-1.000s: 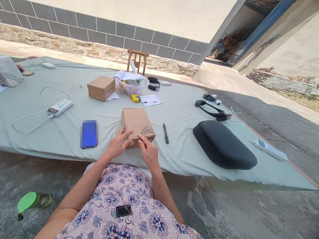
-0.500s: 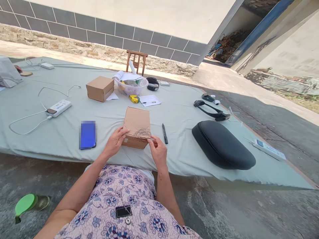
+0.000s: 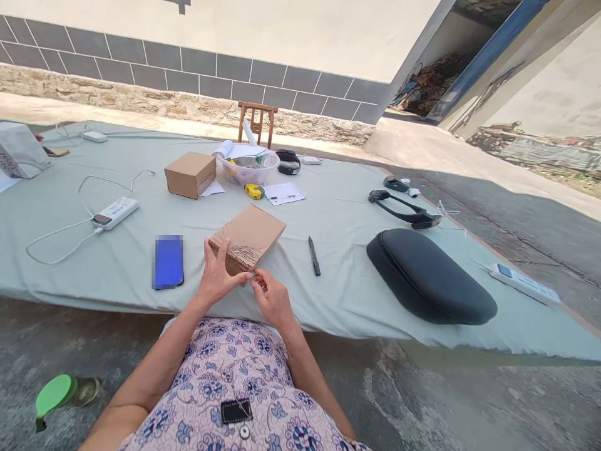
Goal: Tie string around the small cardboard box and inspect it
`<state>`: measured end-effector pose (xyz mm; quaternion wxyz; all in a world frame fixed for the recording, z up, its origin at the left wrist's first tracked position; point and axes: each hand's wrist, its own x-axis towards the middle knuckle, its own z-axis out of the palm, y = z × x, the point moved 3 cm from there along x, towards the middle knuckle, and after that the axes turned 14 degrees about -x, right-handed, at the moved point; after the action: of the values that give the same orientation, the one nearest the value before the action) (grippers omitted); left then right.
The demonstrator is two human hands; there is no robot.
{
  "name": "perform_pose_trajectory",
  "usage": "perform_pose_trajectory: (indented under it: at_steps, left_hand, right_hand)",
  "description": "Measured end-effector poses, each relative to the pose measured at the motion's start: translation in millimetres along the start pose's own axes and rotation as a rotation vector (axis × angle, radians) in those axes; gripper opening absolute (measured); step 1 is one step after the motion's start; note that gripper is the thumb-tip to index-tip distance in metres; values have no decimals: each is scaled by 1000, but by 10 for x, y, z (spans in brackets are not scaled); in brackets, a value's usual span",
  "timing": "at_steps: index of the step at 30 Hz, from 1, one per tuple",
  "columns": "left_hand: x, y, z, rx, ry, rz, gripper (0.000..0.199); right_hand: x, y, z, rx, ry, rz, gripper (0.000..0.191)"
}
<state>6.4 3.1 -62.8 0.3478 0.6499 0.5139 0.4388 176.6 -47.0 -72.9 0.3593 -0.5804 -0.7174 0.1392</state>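
Note:
A brown cardboard box with dark scribbled lines on its top sits turned at an angle near the table's front edge. My left hand grips its near left side, fingers spread over the top edge and thumb reaching along the front. At the box's near corner, my right hand pinches with thumb and forefinger, its tips close to my left thumb. Whether a flap or tape lies in that pinch is too small to tell. A black pen lies right of the box, and a phone with a blurred blue screen lies left.
Farther back are a second cardboard box, a plastic basket, a yellow tape measure and paper. A black case, dark glasses and a power strip occupy the right; another power strip lies left.
The box has turned so its near right corner now points toward me. My left hand has spread its fingers over the top, and my right hand has moved left and nearer with the corner.

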Motion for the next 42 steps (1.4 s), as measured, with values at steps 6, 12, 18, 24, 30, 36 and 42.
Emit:
perform_pose_trajectory:
  at_steps: [6,12,18,24,30,36,42]
  left_hand:
    - [19,-8,11,51,-34,-6,121]
    - [37,-56,-37,63,-63,63,111]
    - [9,-20,-26,41,-243,100,108]
    - [-24,35,-26,12,-377,132,107]
    - [-8,12,-52,2,-394,148,106]
    - [-4,-14,-53,-35,-418,102,103]
    - [13,-26,-60,-74,-402,95,99]
  right_hand:
    - [-53,-20,-6,-38,8,-60,30]
    - [-65,-76,-11,-44,37,-102,25]
    - [-57,-151,-188,-153,418,-169,14]
    - [-31,-10,-235,-446,563,-122,43]
    - [31,371,-475,-343,567,83,60]
    - [37,719,-538,17,512,334,59]
    - [-2,919,-357,133,541,352,68]
